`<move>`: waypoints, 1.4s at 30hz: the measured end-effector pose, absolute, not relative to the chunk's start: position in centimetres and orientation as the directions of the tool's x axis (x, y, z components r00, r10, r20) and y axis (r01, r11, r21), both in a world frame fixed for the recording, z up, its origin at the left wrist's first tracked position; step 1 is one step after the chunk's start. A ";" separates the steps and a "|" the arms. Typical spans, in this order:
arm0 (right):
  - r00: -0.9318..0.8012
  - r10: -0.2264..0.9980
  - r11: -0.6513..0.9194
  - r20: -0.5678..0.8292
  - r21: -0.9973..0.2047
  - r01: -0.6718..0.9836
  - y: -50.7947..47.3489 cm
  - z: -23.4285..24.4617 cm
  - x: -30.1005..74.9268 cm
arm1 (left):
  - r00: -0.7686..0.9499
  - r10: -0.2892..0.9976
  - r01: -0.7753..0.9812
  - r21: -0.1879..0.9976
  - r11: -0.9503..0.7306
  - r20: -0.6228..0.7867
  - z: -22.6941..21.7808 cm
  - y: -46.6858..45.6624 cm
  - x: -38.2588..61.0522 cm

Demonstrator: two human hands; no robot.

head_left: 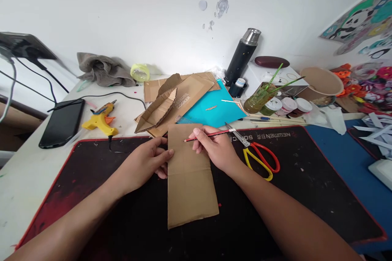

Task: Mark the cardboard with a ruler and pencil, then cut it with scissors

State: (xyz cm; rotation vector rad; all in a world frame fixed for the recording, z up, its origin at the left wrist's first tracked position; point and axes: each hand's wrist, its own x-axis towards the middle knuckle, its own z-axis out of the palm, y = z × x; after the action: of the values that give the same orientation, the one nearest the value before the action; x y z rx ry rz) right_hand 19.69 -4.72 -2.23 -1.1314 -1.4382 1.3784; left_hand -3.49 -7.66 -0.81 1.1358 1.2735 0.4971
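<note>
A rectangular piece of brown cardboard (190,179) lies flat on a black desk mat (101,163) with a red edge. My left hand (148,161) rests on the mat with its fingers pressed against the cardboard's left edge. Over the cardboard's upper part, my right hand (214,147) pinches a red pencil (208,134), whose tip points left above the sheet. Scissors (260,157) with red and yellow handles lie on the mat just right of my right hand.
A yellow glue gun (101,120) and a black phone (63,122) lie at the left. Behind the mat are cardboard scraps (174,102), a teal sheet (214,110), a black flask (243,55), paint jars (288,106) and a jar of sticks (259,100). Paper clutter fills the right.
</note>
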 end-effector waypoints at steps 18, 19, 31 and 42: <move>-0.244 0.970 0.039 0.011 -0.993 0.111 -4.9 -2.1 19.6 | 0.289 0.831 0.267 0.873 0.407 -0.476 -0.7 -7.5 -3.4; -0.242 0.970 0.039 0.011 -0.993 0.109 -5.0 -2.1 19.6 | 0.287 0.831 0.269 0.872 0.408 -0.477 -0.7 -7.5 -3.3; -0.272 0.962 0.051 0.013 -0.990 0.132 -4.9 -2.1 19.6 | 0.278 0.827 0.260 0.867 0.425 -0.489 -0.8 -7.6 -3.3; -0.267 0.963 0.050 0.017 -0.992 0.114 -5.0 -2.2 19.6 | 0.278 0.830 0.274 0.868 0.414 -0.483 -0.8 -7.6 -3.3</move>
State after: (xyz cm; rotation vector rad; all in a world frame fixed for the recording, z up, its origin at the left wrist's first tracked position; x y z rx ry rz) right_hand 19.65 -4.97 -2.17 -1.1329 -1.5140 1.3196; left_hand -3.33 -7.64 -0.79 1.1322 1.2802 0.5075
